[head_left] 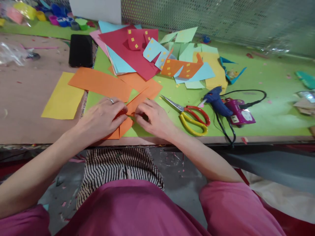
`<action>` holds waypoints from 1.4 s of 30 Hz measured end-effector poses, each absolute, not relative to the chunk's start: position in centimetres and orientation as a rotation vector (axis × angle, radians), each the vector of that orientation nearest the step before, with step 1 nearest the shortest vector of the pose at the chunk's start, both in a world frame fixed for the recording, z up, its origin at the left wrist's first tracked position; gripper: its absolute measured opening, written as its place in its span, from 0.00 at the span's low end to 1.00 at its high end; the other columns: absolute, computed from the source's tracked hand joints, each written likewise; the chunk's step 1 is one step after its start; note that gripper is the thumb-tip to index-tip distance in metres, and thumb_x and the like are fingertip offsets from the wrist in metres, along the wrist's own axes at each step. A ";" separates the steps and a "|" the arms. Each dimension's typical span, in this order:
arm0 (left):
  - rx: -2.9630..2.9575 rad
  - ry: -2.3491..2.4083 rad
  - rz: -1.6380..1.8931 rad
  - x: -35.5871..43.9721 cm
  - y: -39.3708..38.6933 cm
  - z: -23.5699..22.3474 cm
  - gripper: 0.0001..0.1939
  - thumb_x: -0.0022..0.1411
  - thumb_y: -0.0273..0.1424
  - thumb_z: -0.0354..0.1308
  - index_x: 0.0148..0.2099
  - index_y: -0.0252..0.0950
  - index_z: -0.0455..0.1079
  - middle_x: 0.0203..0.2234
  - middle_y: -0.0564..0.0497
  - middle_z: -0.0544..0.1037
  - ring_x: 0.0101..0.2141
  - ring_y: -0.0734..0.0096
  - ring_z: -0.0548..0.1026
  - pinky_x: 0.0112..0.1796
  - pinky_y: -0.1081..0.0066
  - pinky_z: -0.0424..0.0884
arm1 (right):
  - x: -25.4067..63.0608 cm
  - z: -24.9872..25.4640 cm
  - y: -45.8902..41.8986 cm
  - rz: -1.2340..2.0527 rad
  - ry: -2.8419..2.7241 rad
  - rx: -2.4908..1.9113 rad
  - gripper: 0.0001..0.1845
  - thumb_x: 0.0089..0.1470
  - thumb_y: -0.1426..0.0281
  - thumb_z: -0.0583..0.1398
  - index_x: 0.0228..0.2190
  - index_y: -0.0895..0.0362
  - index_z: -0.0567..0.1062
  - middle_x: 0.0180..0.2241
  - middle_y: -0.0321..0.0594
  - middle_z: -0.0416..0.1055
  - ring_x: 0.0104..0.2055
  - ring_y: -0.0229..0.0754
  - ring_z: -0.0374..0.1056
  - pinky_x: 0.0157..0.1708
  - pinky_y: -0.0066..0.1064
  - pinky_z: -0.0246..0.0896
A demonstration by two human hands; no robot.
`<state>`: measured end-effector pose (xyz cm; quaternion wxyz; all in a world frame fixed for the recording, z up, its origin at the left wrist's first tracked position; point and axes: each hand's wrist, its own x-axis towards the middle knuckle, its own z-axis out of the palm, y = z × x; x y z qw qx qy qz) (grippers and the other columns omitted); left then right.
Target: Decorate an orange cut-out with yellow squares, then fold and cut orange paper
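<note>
Near the table's front edge, my left hand [105, 117] is closed on a folded piece of orange paper [126, 126], its thumb and fingertips pressed at the paper's middle. My right hand [154, 117] pinches the same piece from the other side, thumb and fingers bent together. Part of the paper is hidden under my left hand. Just beyond lie a flat orange paper strip [99, 83] and another orange sheet [150, 88]. To the right of my right hand rests a pair of scissors [183, 109] with red and yellow handles, blades slightly apart.
A blue glue gun [218, 101] lies beside a purple power socket [240, 112], black cord looping around. Behind are a red sheet [123, 46] and folded paper pieces with yellow squares [180, 68]. A yellow sheet [63, 96] and a black phone [80, 50] lie left.
</note>
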<state>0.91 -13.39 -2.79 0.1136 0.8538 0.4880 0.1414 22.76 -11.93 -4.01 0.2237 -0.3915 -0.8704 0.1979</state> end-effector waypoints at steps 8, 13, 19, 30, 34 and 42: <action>2.529 1.490 0.372 1.9 -13.2 -2.4 0.12 0.73 0.36 0.50 0.43 0.38 0.74 0.40 0.44 0.80 0.44 0.53 0.77 0.44 0.58 0.73 | 22.9 -4.1 -11.9 0.615 -2.315 -1.069 0.08 0.62 0.71 0.55 0.29 0.53 0.63 0.29 0.37 0.65 0.35 0.42 0.60 0.38 0.35 0.55; 2.501 1.469 0.399 1.8 -13.1 -2.5 0.13 0.74 0.34 0.49 0.42 0.38 0.75 0.40 0.44 0.80 0.43 0.54 0.77 0.44 0.58 0.72 | 23.1 -3.8 -12.1 0.643 -2.263 -1.082 0.06 0.61 0.71 0.56 0.30 0.54 0.67 0.30 0.37 0.67 0.35 0.41 0.62 0.38 0.34 0.56; 2.476 1.493 0.385 1.7 -13.0 -2.3 0.14 0.73 0.36 0.49 0.42 0.38 0.75 0.42 0.44 0.80 0.43 0.54 0.78 0.45 0.57 0.72 | 23.3 -3.5 -12.2 0.690 -2.247 -1.094 0.05 0.60 0.71 0.58 0.30 0.55 0.70 0.31 0.38 0.68 0.37 0.41 0.63 0.40 0.34 0.57; 2.479 1.459 0.415 1.5 -12.7 -2.9 0.15 0.72 0.37 0.50 0.43 0.37 0.76 0.42 0.43 0.79 0.42 0.54 0.78 0.45 0.57 0.73 | 23.2 -3.7 -11.8 0.656 -2.297 -1.205 0.08 0.59 0.70 0.58 0.28 0.54 0.65 0.31 0.38 0.67 0.36 0.42 0.62 0.42 0.36 0.56; 2.486 1.484 0.387 1.5 -12.6 -2.9 0.14 0.71 0.38 0.51 0.43 0.37 0.76 0.43 0.43 0.79 0.43 0.53 0.78 0.44 0.58 0.73 | 23.3 -3.8 -11.7 0.688 -2.299 -1.170 0.09 0.58 0.71 0.59 0.27 0.54 0.64 0.31 0.37 0.67 0.36 0.42 0.62 0.42 0.36 0.56; 2.504 1.436 0.416 1.3 -12.5 -3.3 0.14 0.71 0.37 0.51 0.44 0.38 0.76 0.46 0.43 0.79 0.45 0.54 0.78 0.47 0.57 0.74 | 23.9 -3.7 -11.7 0.607 -2.366 -1.025 0.11 0.66 0.63 0.59 0.31 0.55 0.72 0.33 0.39 0.69 0.38 0.43 0.64 0.42 0.37 0.58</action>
